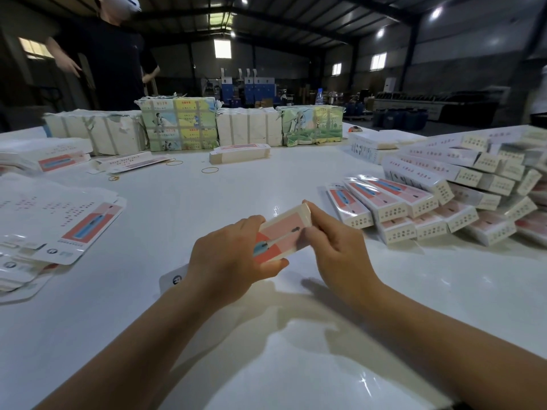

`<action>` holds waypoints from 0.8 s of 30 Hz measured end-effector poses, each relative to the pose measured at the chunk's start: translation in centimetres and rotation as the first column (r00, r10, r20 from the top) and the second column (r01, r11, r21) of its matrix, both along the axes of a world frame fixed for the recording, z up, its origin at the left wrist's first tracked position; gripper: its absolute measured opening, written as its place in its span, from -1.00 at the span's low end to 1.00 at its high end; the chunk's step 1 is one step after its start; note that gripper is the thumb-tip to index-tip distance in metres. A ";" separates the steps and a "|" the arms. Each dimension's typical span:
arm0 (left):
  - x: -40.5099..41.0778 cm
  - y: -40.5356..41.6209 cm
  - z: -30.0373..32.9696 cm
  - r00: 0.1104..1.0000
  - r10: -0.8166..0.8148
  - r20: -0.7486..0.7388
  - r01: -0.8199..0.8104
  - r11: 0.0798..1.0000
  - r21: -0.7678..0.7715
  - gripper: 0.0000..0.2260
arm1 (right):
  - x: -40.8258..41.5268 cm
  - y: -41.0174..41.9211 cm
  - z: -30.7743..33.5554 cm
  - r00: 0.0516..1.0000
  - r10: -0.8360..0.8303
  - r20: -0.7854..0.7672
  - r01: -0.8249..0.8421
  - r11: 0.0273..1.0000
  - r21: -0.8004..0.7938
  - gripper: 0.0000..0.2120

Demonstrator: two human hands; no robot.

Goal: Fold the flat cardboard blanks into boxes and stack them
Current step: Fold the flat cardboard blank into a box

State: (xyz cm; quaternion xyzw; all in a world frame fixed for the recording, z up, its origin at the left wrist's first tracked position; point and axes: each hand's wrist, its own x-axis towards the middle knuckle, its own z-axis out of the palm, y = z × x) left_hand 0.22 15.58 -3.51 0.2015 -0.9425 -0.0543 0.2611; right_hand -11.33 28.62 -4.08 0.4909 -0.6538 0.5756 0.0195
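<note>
A partly folded box (282,233), white with a pink panel and a blue toothbrush picture, is held just above the white table (207,202) at the centre. My left hand (228,261) grips its near end, thumb under the lower edge. My right hand (334,247) pinches its right side, fingers reaching to the far end. A white flap with a round logo (174,279) pokes out behind my left wrist. Flat printed blanks (59,226) lie spread at the left. Finished boxes (438,199) are stacked in rows and a heap at the right.
Wrapped bundles of blanks (180,125) line the far side of the table, with a small bundle (239,153) and loose rubber bands (210,170) in front. A person in black (109,54) stands behind at the far left. A water bottle (319,97) stands at the back.
</note>
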 end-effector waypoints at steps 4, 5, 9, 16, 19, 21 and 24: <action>0.0 0.2 -0.1 1.000 0.022 0.002 -0.022 0.999 -0.039 -0.42 | 0.5 -0.2 -0.5 0.968 -0.119 -0.222 0.137 0.989 0.065 -0.68; 0.0 0.3 -0.1 1.000 0.030 0.000 -0.030 0.998 -0.056 -0.42 | 0.5 -0.2 -0.6 0.962 -0.129 -0.242 0.153 0.985 0.084 -0.64; -0.2 0.8 -0.1 0.998 0.047 -0.032 -0.049 0.996 -0.075 -0.48 | 1.1 -0.3 -0.9 0.980 -0.093 -0.174 0.122 0.979 0.162 -0.48; 0.2 -0.6 0.0 0.998 0.055 0.042 -0.055 0.998 -0.002 -0.50 | 1.1 -0.4 -0.7 0.988 0.151 -0.002 -0.147 0.963 0.227 -0.22; 0.6 -1.6 0.1 0.996 0.037 0.080 -0.038 0.999 0.014 -0.51 | 0.6 -0.2 -0.1 0.980 0.149 -0.131 -0.115 0.966 0.233 -0.19; 1.0 -2.0 0.0 0.995 0.013 0.102 -0.014 1.000 0.010 -0.51 | 0.2 0.0 0.1 0.920 0.162 -0.357 -0.059 0.958 0.282 -0.17; 1.5 -2.8 -0.1 0.986 -0.071 0.148 0.069 0.997 0.019 -0.55 | -0.1 0.0 -0.2 0.798 0.151 -0.583 0.043 0.951 0.305 -0.32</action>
